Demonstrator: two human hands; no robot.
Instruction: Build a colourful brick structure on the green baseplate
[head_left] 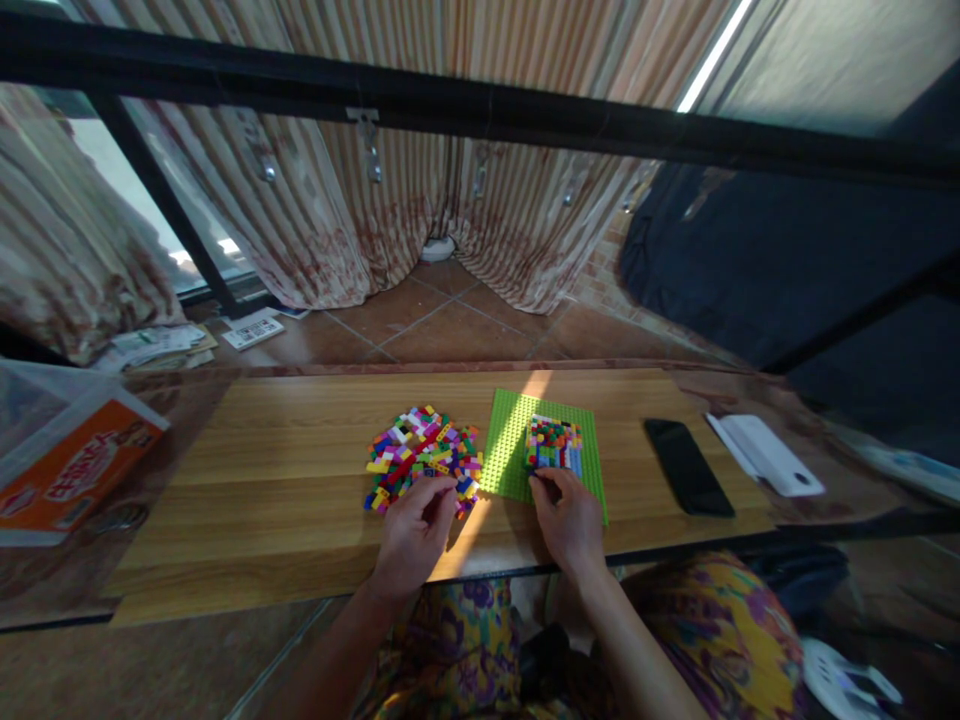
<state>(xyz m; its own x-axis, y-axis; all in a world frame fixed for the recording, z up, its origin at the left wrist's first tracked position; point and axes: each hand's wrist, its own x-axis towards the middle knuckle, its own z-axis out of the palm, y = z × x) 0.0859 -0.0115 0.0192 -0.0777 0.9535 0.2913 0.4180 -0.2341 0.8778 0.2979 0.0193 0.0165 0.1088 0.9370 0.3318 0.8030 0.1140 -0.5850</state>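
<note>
A pile of small colourful building bricks [420, 445] lies on the wooden table. To its right is a green studded baseplate [506, 435] with a block of built-up bricks [553, 440] on it, in many colours. My left hand [416, 525] is over the near edge of the pile, thumb and fingers pinched together; what they hold, if anything, is too small to make out. At the near edge of the built block, my right hand [568, 515] has its thumb and forefinger curled in a pinch. Its fingertips hide whatever may be between them.
A black phone [688, 467] lies on the table [285, 450] right of the baseplate. Beyond the table's right end is a white case-like object [780, 460]. A clear box with an orange label [82, 460] stands at the left. Curtains and a dark metal bar are behind.
</note>
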